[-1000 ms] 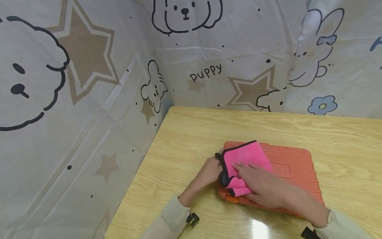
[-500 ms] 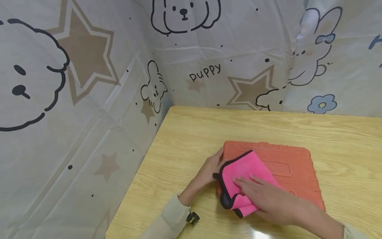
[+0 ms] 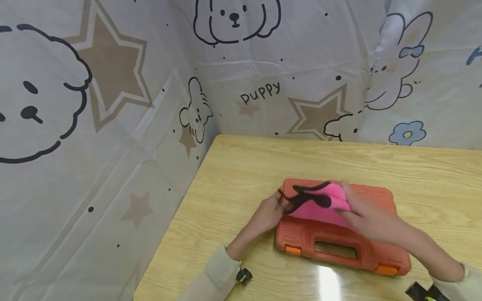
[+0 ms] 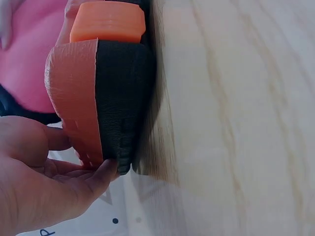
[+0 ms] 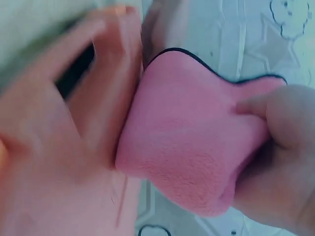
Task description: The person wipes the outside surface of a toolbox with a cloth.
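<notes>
An orange plastic case (image 3: 339, 240) with a carry handle and two lighter orange latches lies flat on the wooden table (image 3: 241, 175). My left hand (image 3: 271, 211) grips its left edge; in the left wrist view the fingers (image 4: 98, 174) curl under the case's black-and-orange corner (image 4: 113, 98). My right hand (image 3: 363, 217) holds a bunched pink cloth (image 3: 318, 202) with black trim on the case's far left part. In the right wrist view the right hand's fingers (image 5: 280, 142) grip the pink cloth (image 5: 187, 157) against the blurred case.
A cartoon-printed curtain (image 3: 113, 125) closes off the table at the back and left. Bare wood (image 3: 433, 175) shows behind and to the right of the case. A small black clip (image 3: 244, 276) sits at my left sleeve cuff.
My right hand has swept the cloth from the case's near left corner up toward its far edge and bunched it, which uncovers the handle and latches. My left hand stays at the left edge.
</notes>
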The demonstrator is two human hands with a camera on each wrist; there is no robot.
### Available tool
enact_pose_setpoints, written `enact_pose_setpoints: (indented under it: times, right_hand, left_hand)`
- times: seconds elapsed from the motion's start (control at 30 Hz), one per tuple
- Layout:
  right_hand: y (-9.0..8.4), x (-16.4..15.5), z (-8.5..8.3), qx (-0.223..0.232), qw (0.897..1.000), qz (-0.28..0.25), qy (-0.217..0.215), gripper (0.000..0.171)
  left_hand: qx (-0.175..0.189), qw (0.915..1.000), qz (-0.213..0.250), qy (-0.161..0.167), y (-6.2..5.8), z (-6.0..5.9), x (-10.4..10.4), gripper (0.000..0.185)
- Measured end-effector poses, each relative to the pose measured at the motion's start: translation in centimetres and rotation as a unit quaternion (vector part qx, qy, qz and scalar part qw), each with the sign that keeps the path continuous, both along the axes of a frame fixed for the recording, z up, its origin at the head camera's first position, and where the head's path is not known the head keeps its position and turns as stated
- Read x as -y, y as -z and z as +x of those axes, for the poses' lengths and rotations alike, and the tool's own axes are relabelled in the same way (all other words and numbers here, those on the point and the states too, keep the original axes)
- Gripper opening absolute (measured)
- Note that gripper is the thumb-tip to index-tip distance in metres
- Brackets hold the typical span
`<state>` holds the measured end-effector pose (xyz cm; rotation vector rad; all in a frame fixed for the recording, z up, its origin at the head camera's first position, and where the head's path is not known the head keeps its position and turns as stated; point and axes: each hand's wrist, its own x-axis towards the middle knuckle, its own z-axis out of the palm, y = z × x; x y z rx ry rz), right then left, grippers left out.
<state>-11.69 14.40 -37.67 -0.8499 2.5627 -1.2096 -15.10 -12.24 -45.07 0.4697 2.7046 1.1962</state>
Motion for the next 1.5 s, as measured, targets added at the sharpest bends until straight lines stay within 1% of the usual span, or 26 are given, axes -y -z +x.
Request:
enact_pose_setpoints:
  times: [0.03, 0.07, 0.1, 0.17, 0.3, 0.37, 0.43, 0.5, 0.6, 0.67, 0.73, 0.83, 0.9, 0.97, 1.07, 1.13, 1.23, 1.33, 1.5]
  right_hand:
    - [-0.3, -0.2, -0.6, -0.017, 1.000, 0.000, 0.023, 0.023]
    - [-0.5, -0.5, -1.1, -0.024, 0.999, -0.008, 0.042, 0.019]
    - [-0.7, -0.7, -1.6, -0.040, 0.997, -0.006, 0.065, 0.019]
    - [-1.1, -1.2, -2.5, -0.058, 0.992, -0.002, 0.112, 0.020]
    - [-1.6, -1.6, -3.9, -0.091, 0.977, -0.008, 0.193, 0.028]
    - [-1.6, -1.5, -4.3, -0.111, 0.970, -0.008, 0.218, 0.030]
    - [-1.2, -1.3, -4.8, -0.133, 0.965, 0.000, 0.226, 0.034]
    - [-0.5, -0.9, -5.1, -0.150, 0.965, 0.020, 0.214, 0.036]
    - [1.0, -0.3, -5.3, -0.163, 0.970, 0.053, 0.170, 0.038]
    - [2.3, 0.2, -5.1, -0.161, 0.974, 0.074, 0.141, 0.039]
    - [3.5, 0.8, -4.7, -0.160, 0.976, 0.098, 0.109, 0.047]
    - [4.7, 1.4, -4.0, -0.156, 0.976, 0.134, 0.074, 0.060]
    - [5.1, 1.6, -3.6, -0.164, 0.974, 0.151, 0.049, 0.065]
    - [5.2, 1.6, -3.3, -0.167, 0.973, 0.158, 0.036, 0.063]
    - [5.3, 1.3, -2.8, -0.165, 0.974, 0.156, 0.021, 0.064]
    - [5.3, 1.1, -2.4, -0.152, 0.976, 0.154, 0.012, 0.065]
    - [5.5, 0.6, -1.4, -0.134, 0.979, 0.154, 0.001, 0.067]
    - [5.7, 0.1, -0.4, -0.126, 0.981, 0.150, -0.004, 0.067]
    - [6.0, -0.8, 1.1, -0.133, 0.981, 0.140, -0.016, 0.069]
  left_hand:
    - [0.008, 1.0000, 0.000, -0.004, -0.1, 0.0, 0.0, 0.052]
    - [0.011, 0.9999, -0.005, -0.006, -0.1, 0.0, 0.0, 0.052]
    - [0.018, 0.9998, -0.001, -0.007, -0.1, 0.0, -0.1, 0.053]
    - [0.027, 0.9996, 0.003, -0.005, -0.1, 0.0, -0.1, 0.055]
    - [0.031, 0.9995, 0.007, -0.001, 0.0, 0.0, 0.0, 0.056]
    - [0.028, 0.9996, 0.008, 0.002, 0.0, 0.0, 0.1, 0.056]
    - [0.025, 0.9997, 0.007, 0.005, 0.1, 0.0, 0.1, 0.056]
    - [0.023, 0.9997, 0.008, 0.007, 0.1, 0.0, 0.2, 0.056]
    - [0.021, 0.9997, 0.006, 0.007, 0.0, 0.0, 0.2, 0.056]
    - [0.022, 0.9997, 0.003, 0.005, 0.0, -0.1, 0.1, 0.056]
    - [0.023, 0.9997, 0.000, 0.004, 0.0, -0.1, 0.1, 0.056]
    - [0.026, 0.9996, -0.004, 0.001, -0.1, -0.1, 0.0, 0.056]
    - [0.030, 0.9996, -0.003, -0.001, -0.1, -0.1, 0.0, 0.056]
    - [0.035, 0.9994, -0.003, -0.006, -0.1, 0.0, 0.0, 0.056]
    - [0.040, 0.9991, -0.007, -0.011, -0.1, 0.0, -0.1, 0.057]
    - [0.039, 0.9991, -0.007, -0.011, -0.2, 0.0, 0.0, 0.057]
    - [0.040, 0.9992, -0.002, -0.008, -0.2, 0.1, -0.1, 0.057]
    - [0.043, 0.9990, 0.006, -0.005, -0.3, 0.1, 0.0, 0.057]
    - [0.047, 0.9988, 0.011, -0.004, -0.4, 0.2, 0.0, 0.056]
